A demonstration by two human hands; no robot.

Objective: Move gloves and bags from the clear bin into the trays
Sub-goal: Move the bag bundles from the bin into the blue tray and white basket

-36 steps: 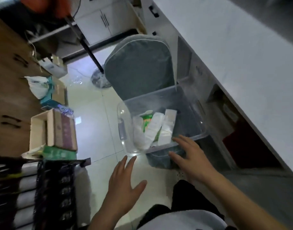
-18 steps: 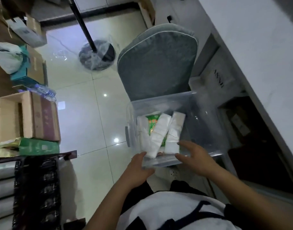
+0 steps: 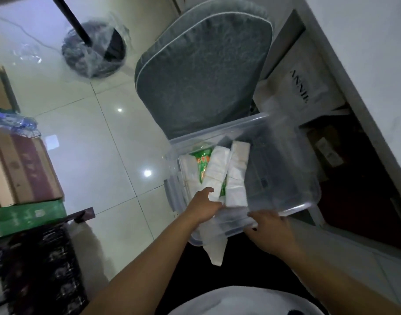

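The left hand's (image 3: pixel 203 206) fingers disappear behind the white packets (image 3: pixel 215 171) inside the clear bin (image 3: pixel 297 178), so its grip cannot be judged. Those packets cover most of the green packet (image 3: pixel 203 163), whose print is too small to read. The right hand's (image 3: pixel 270 233) fingertips blur at the bin's near rim. The left edge cuts off the cardboard box (image 3: pixel 24 169).

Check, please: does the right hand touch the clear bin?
Touching. The head view shows the right hand gripping the near rim of the clear bin, with no gap.
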